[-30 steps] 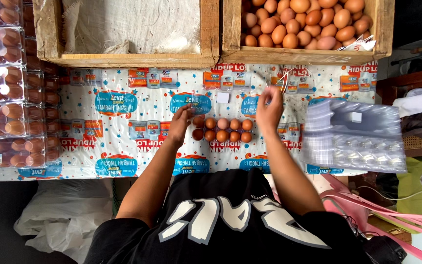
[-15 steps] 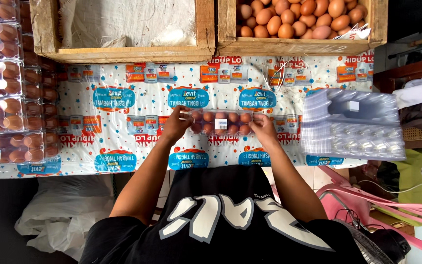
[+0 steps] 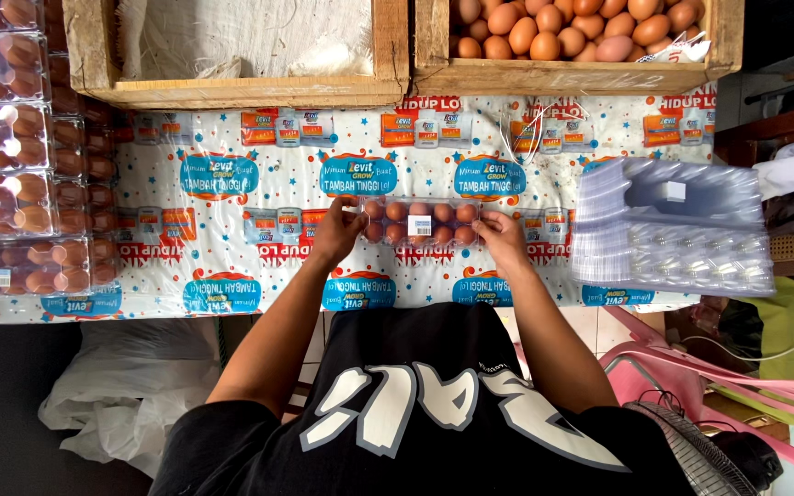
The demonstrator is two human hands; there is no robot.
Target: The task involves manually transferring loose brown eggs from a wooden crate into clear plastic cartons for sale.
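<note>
Printed plastic sheeting in white, blue and orange covered the surface (image 3: 232, 239) of an egg stall, with two wooden crates along its far edge. One rough wooden crate (image 3: 562, 78) was heaped with loose brown eggs. The other wooden crate (image 3: 241, 92) held only a white lining.

At the middle of the surface lay a clear plastic carton of brown eggs (image 3: 443, 213), two rows deep, with a small white label on its lid. The person in the black printed shirt had both hands on it. The left hand (image 3: 340, 230) closed its grip around the carton's left end, fingers curled over the top. The right hand (image 3: 500, 234) clasped the right end the same way, and the carton rested flat between them.

By the look of it, the lid was down and the hands were pressing the ends shut or steadying the full pack. Any lift from there would call for even support at both ends, since the thin shell would flex under the eggs' weight.

Just right of the right hand sat a stack of empty clear plastic egg trays (image 3: 668, 230), close to it but not touching. Filled clear cartons of eggs (image 3: 2, 184) were piled along the left edge, well apart from the hands. A white plastic bag (image 3: 112, 395) slumped below the surface.
</note>
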